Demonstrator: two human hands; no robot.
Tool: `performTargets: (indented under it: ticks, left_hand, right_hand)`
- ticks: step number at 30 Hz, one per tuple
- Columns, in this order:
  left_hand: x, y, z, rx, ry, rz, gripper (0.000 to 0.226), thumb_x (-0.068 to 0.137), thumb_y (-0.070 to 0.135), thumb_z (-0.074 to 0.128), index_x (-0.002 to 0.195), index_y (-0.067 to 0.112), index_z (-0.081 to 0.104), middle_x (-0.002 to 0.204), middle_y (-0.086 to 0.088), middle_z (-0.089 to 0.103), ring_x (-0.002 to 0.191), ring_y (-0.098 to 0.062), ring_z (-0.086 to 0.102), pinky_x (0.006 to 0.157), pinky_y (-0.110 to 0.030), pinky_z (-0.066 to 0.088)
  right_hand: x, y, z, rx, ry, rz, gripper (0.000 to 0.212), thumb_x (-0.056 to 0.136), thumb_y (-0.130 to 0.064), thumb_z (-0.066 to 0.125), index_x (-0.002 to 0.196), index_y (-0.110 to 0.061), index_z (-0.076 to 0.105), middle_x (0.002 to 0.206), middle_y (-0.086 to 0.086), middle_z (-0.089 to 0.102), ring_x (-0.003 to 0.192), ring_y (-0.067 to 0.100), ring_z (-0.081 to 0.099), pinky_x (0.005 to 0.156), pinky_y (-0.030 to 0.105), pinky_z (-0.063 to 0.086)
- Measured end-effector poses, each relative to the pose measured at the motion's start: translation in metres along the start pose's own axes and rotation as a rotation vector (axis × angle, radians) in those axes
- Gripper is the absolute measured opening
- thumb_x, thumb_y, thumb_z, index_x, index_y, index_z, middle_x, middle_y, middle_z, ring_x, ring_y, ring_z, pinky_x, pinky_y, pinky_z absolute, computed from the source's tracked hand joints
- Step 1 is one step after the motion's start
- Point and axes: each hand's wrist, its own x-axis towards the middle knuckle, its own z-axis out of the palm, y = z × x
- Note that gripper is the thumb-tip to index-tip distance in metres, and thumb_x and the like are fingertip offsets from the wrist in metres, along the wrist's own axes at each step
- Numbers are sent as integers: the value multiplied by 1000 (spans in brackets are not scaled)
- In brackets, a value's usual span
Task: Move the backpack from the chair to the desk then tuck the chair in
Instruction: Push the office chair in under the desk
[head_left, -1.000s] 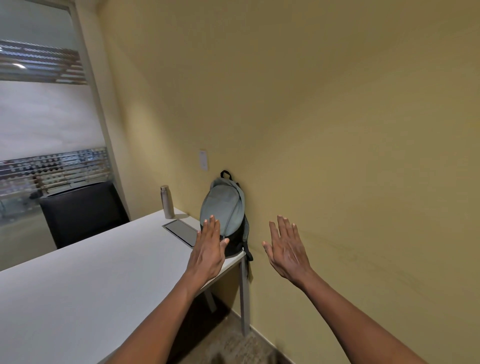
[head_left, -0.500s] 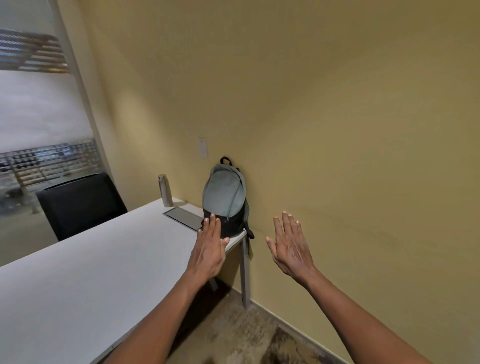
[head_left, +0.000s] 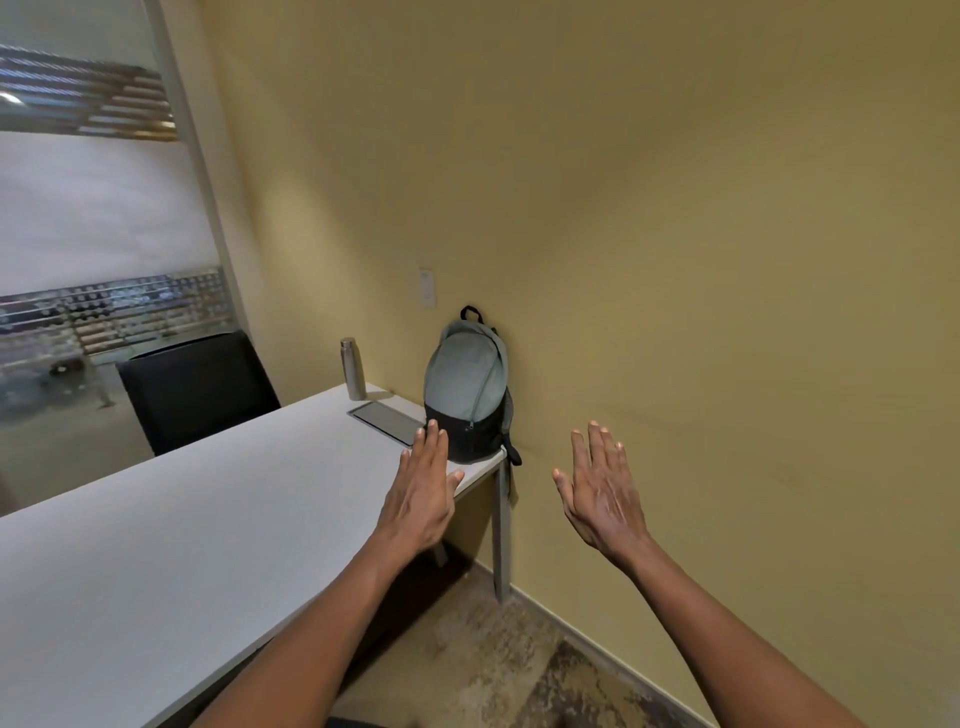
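A grey and black backpack (head_left: 466, 387) stands upright on the far right corner of the white desk (head_left: 156, 561), leaning against the yellow wall. My left hand (head_left: 422, 488) hovers flat and empty over the desk's near edge, a little short of the backpack. My right hand (head_left: 600, 491) is raised, empty with fingers spread, to the right of the desk in front of the wall. A black chair (head_left: 195, 387) stands at the desk's far side. No chair shows on my side.
A metal bottle (head_left: 353, 368) stands at the back of the desk, with a flat grey panel (head_left: 387, 420) beside the backpack. A glass partition (head_left: 93, 234) is at the left. Patterned carpet (head_left: 493, 665) lies below, and the desk's leg (head_left: 502, 535) stands near the wall.
Both hands have drawn back from the backpack and sit lower in view. The camera has pulled away slightly, so more floor shows. The backpack has not moved.
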Motion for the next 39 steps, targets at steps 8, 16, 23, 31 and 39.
performTargets:
  ticks: [8,16,23,31,39]
  left_hand:
    - [-35,-18,-27,14,-16,-19,61,106,32,29,156,14,0,165,-2,-10,148,-11,-15,122,-34,-5]
    - [-106,-63,-74,3,-19,-29,61,106,31,29,156,14,-1,165,-3,-11,149,-15,-14,120,-34,-6]
    - [-204,-112,-117,-31,-79,16,60,106,32,28,156,14,1,165,-2,-11,149,-14,-14,118,-31,-9]
    - [-266,-138,-164,-36,-101,28,61,106,31,31,157,14,1,165,-3,-10,151,-17,-12,121,-37,-4]
    - [-303,-144,-200,-64,-64,14,61,106,31,28,156,13,-1,164,-3,-13,151,-17,-14,121,-37,-6]
  right_hand:
    - [-26,-30,-3,-2,-19,13,70,98,-47,21,147,0,34,154,27,29,144,38,27,118,46,12]
    - [-81,-97,-29,5,-19,20,74,96,-51,11,153,-4,18,160,23,11,149,33,9,118,40,-4]
    - [-157,-169,-62,-9,-5,56,67,102,-47,24,153,-5,13,161,22,5,149,31,3,119,40,-5]
    - [-226,-234,-94,-25,-17,93,65,102,-47,24,153,-8,14,161,20,4,149,30,3,118,40,-5]
    - [-262,-267,-119,-88,-26,77,66,102,-48,22,153,-8,13,161,22,4,149,32,6,119,42,-1]
